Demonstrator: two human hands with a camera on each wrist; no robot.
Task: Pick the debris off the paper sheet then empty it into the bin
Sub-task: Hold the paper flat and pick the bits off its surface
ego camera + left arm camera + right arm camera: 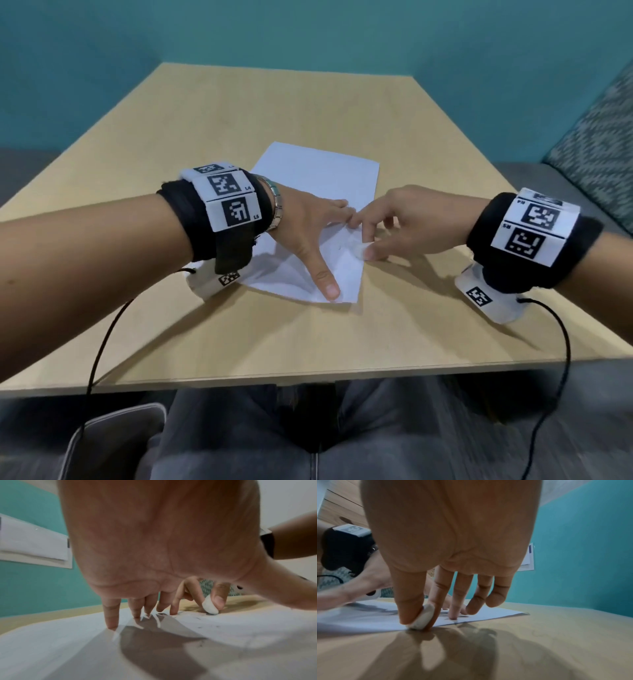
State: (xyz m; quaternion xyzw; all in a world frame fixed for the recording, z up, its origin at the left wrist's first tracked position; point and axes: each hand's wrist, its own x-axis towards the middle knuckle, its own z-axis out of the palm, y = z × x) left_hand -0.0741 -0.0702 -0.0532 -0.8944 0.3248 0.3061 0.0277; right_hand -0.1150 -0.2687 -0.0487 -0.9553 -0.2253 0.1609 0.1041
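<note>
White paper sheet lies flat on the wooden table, long axis running away from the person. Left hand presses it, fingers spread straight. Right hand pinches a small rounded white eraser at the sheet's right edge.

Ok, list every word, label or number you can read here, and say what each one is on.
"L4": left wristband's upper marker tile.
"L5": left wristband's lower marker tile.
"R5": right wristband tile, seen upside down.
Tile above it: label too blurred to be sure.
Wall notice: too blurred to read.
Paper sheet: no readable writing.
</note>
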